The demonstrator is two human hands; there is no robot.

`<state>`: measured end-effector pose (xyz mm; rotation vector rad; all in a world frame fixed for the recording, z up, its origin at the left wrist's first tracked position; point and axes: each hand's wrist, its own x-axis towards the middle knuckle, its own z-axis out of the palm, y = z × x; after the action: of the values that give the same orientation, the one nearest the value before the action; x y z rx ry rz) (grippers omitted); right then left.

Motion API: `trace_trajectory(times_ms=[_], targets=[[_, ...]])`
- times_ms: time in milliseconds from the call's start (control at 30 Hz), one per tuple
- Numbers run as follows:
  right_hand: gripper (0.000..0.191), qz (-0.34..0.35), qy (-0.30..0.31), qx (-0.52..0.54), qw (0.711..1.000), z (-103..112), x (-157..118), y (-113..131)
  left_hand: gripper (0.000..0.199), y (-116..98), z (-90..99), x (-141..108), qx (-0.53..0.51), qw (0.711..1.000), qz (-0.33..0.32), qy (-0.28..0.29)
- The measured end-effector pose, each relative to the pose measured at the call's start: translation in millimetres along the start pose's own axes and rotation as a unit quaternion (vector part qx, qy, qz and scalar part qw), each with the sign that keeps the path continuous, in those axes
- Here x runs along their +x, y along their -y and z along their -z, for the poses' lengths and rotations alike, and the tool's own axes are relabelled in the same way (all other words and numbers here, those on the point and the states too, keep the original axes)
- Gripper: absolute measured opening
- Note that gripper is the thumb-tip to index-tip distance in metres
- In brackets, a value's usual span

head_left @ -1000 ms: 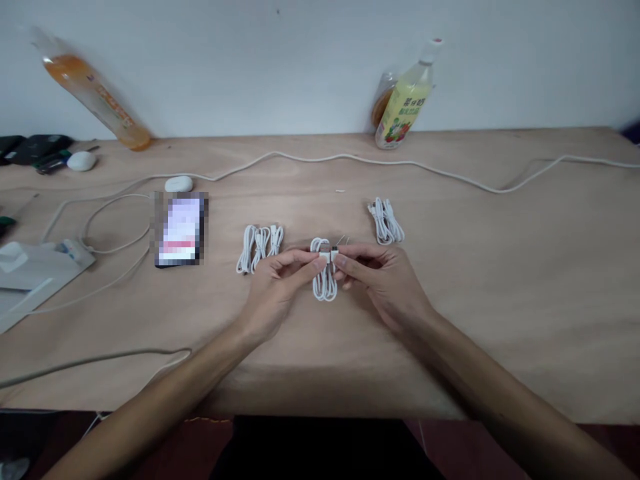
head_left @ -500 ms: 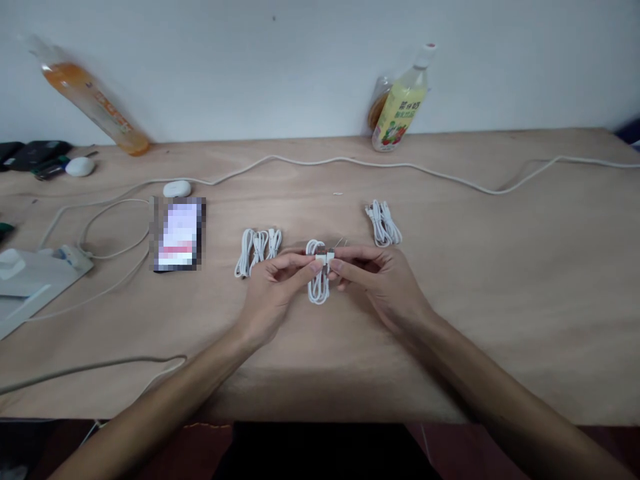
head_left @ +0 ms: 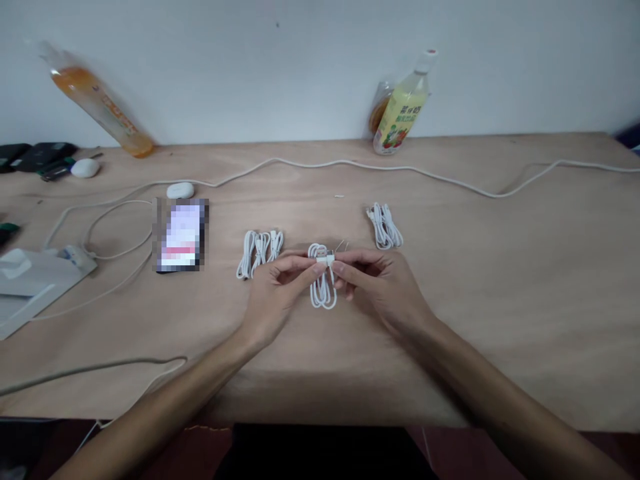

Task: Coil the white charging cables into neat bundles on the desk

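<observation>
A coiled white USB cable (head_left: 323,293) is held above the table between both hands, its loops hanging below the fingers. My left hand (head_left: 280,287) pinches it by the white plug with a metal end. My right hand (head_left: 383,280) pinches the other plug, side by side with the first. A thin wire tie (head_left: 342,246) sticks up behind the right fingertips. Several bundled white cables (head_left: 259,253) lie just beyond my left hand. Beyond my right hand rests another white cable bundle (head_left: 384,225).
A phone (head_left: 181,233) and a white earbud case (head_left: 180,191) lie to the left. A long white cord (head_left: 350,162) crosses the table's back. An orange drink bottle (head_left: 100,107) and a yellow-labelled bottle (head_left: 403,110) lean on the wall. A white box (head_left: 40,280) sits at left.
The hanging loops of the held cable have spread a little to the right. Both hands keep their pinch on the plugs. The whole view has shifted slightly.
</observation>
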<state>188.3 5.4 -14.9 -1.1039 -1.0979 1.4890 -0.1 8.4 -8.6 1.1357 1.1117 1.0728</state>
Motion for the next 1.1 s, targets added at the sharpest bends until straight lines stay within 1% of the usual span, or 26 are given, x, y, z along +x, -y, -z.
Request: trace_trajectory(times_ms=[200,500,633,867,1100], targets=[[0.028,0.005,-0.006,-0.017,1.000,-0.5,-0.8,0.1,0.007,-1.3,0.1,1.8,0.020,0.999,-0.028,-0.012],[0.025,0.013,-0.010,0.006,1.000,-3.1,0.4,-1.1,0.004,-1.3,-1.4,0.8,0.041,0.997,-0.065,-0.023],[0.028,0.010,-0.015,-0.003,1.000,-3.7,0.6,-1.2,0.005,-1.8,-1.5,0.6,0.036,0.998,-0.048,-0.021],[0.024,0.009,-0.022,0.005,1.000,-4.8,0.3,-0.6,0.010,-2.0,-1.3,0.4,0.017,1.000,-0.008,-0.014],[0.027,0.007,-0.019,-0.004,1.000,-4.1,0.4,-4.2,0.009,-1.8,-1.1,-0.2,0.012,1.000,-0.004,-0.016]])
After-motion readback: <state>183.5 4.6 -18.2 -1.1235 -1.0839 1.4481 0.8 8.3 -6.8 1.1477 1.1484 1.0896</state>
